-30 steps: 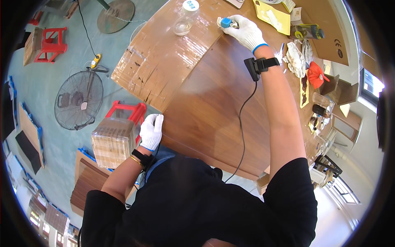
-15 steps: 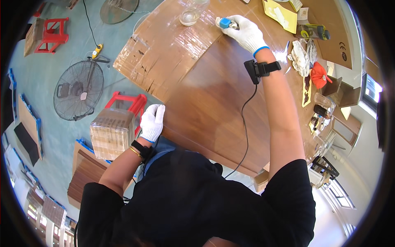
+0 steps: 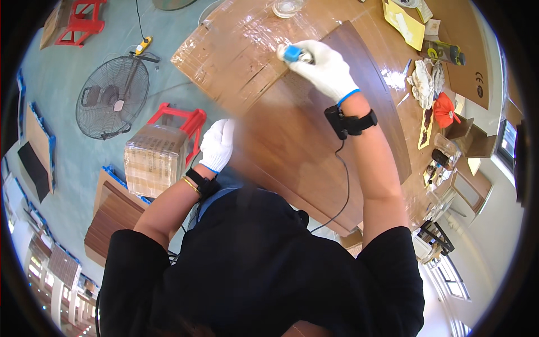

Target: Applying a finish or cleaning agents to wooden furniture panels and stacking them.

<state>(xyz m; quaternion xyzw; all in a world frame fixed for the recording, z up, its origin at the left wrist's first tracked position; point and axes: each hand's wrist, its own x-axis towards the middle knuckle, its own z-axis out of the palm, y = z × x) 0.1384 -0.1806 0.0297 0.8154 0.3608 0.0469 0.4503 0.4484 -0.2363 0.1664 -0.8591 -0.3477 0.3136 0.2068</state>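
Observation:
A brown wood-grain panel (image 3: 292, 135) with a curved right edge lies flat before me. In a white glove, my right hand (image 3: 325, 70) is closed around a small blue piece (image 3: 292, 54) with whitish, cloth-like material at its end. It is at the panel's far left part, close to the taped cardboard (image 3: 236, 62); whether the piece touches the surface I cannot tell. My left hand (image 3: 218, 147), gloved too, is closed at the panel's near left corner, its fingertips at the edge and partly blurred.
A clear glass dish (image 3: 287, 8) stands on the far side of the work surface. At right are a yellow sheet (image 3: 404, 25), white rags (image 3: 422, 78), a red cloth (image 3: 445, 109) and a bottle (image 3: 443, 51). Left of me stand a taped carton (image 3: 154, 163), a red stool (image 3: 188, 121) and a floor fan (image 3: 112, 98).
My right hand has come nearer and slightly left with the blue piece, over the panel's far left part. My left hand stays by the panel's corner. The whole view has shifted a little.

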